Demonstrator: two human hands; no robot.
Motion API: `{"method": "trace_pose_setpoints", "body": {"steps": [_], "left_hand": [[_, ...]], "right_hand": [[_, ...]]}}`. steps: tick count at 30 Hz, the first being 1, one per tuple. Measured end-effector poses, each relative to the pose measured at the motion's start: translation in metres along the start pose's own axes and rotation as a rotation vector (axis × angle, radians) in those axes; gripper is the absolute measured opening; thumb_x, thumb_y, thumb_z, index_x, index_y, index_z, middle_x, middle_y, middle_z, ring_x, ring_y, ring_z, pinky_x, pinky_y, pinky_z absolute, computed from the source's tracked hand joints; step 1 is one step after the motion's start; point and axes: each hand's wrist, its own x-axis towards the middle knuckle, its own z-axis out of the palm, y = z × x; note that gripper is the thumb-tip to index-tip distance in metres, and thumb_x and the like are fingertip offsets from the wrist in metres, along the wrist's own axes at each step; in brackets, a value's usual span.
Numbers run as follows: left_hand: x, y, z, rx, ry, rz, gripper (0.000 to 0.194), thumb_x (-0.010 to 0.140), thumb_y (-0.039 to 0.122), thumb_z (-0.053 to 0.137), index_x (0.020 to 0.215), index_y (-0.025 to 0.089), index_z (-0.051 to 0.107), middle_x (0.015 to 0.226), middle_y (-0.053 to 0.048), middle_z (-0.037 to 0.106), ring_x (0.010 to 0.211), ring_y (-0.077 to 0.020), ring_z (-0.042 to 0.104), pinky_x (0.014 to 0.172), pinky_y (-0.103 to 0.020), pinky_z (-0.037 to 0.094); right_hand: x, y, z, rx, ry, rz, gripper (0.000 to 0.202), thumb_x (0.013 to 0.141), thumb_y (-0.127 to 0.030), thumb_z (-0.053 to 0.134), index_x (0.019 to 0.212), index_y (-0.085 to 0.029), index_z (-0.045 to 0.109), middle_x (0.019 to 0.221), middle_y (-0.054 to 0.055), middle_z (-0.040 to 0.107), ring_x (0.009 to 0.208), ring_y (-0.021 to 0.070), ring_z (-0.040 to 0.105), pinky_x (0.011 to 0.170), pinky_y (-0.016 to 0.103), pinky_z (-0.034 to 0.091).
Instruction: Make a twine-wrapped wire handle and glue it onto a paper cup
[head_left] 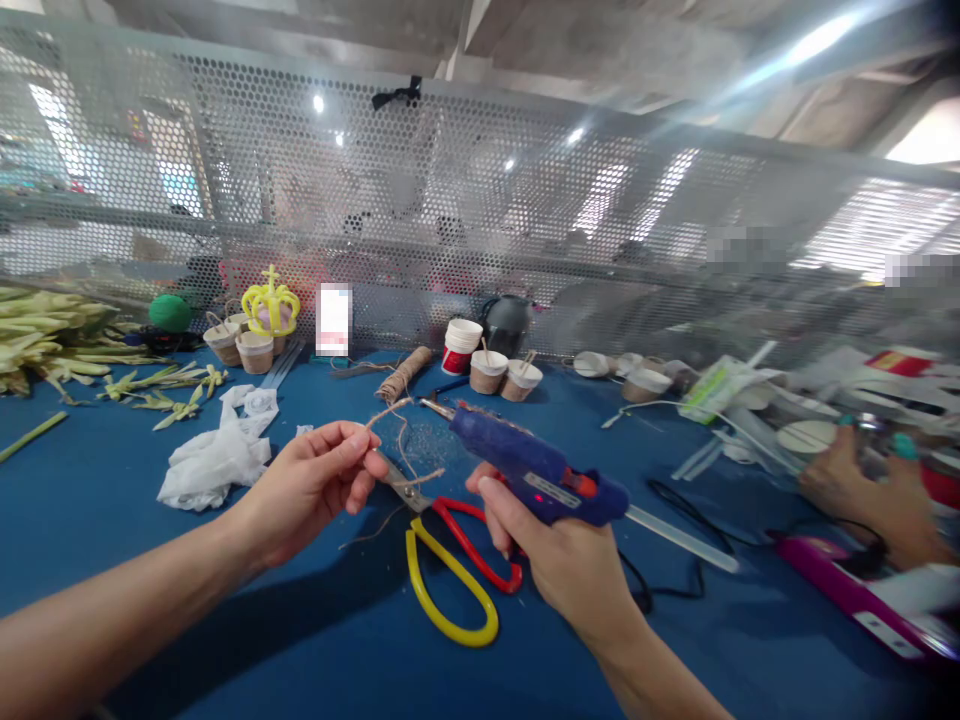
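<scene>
Between the thumb and fingers of my left hand [319, 485] is a thin piece of brown twine [390, 410]. A blue hot glue gun [525, 460] is gripped in my right hand [555, 550], its nozzle pointing left, close to the end of the twine. A clear glue stick [682, 538] sticks out of the gun's back. Under and between my hands, scissors [454, 585] with one yellow and one red handle lie on the blue table [315, 640]. More twine loops down over the scissor blades.
Behind my hands are a twine roll [405, 375], small wrapped cups [487, 372] and a perforated metal screen [337, 180]. At left lie white cloth [217, 460] and green plant strips [45, 340]. On the right are another person's hand [877, 490], a purple power strip [847, 590] and black cable.
</scene>
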Motion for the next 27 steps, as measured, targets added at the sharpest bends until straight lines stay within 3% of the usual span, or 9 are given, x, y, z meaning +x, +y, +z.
{"method": "trace_pose_setpoints", "body": {"steps": [7,16,20,27], "left_hand": [[-0.003,-0.009,0.004,-0.020,-0.016,-0.036,0.012,0.076,0.022,0.058,0.076,0.013,0.051,0.061,0.000,0.061,0.039,-0.0034,0.046,0.040,-0.015,0.034],[-0.003,-0.013,0.006,-0.045,-0.021,-0.073,0.011,0.077,0.021,0.057,0.080,0.013,0.050,0.060,0.000,0.061,0.039,-0.0033,0.046,0.040,-0.014,0.035],[-0.004,-0.016,0.004,-0.025,-0.019,-0.029,0.020,0.076,0.021,0.058,0.090,0.018,0.045,0.063,0.000,0.063,0.041,-0.0055,0.050,0.041,-0.015,0.037],[-0.004,-0.015,0.005,0.065,-0.004,0.036,0.026,0.073,0.022,0.062,0.089,0.020,0.042,0.066,0.000,0.065,0.043,-0.0072,0.053,0.043,-0.017,0.040]], "right_hand": [[-0.001,0.007,0.009,0.181,-0.066,0.144,0.020,0.070,-0.035,0.059,0.071,-0.016,0.055,0.040,-0.006,0.044,0.034,0.0069,0.039,0.037,0.021,0.038],[-0.003,0.012,0.011,0.222,-0.069,0.106,0.016,0.072,-0.033,0.058,0.072,-0.017,0.056,0.042,-0.006,0.045,0.037,0.0071,0.041,0.042,0.022,0.041],[-0.003,0.012,0.011,0.185,-0.067,0.087,0.016,0.072,-0.032,0.057,0.070,-0.017,0.056,0.042,-0.006,0.044,0.038,0.0080,0.043,0.045,0.023,0.042],[-0.001,0.014,0.011,0.251,-0.074,0.106,0.014,0.073,-0.030,0.056,0.071,-0.016,0.055,0.041,-0.006,0.044,0.037,0.0075,0.041,0.041,0.022,0.039]]}}
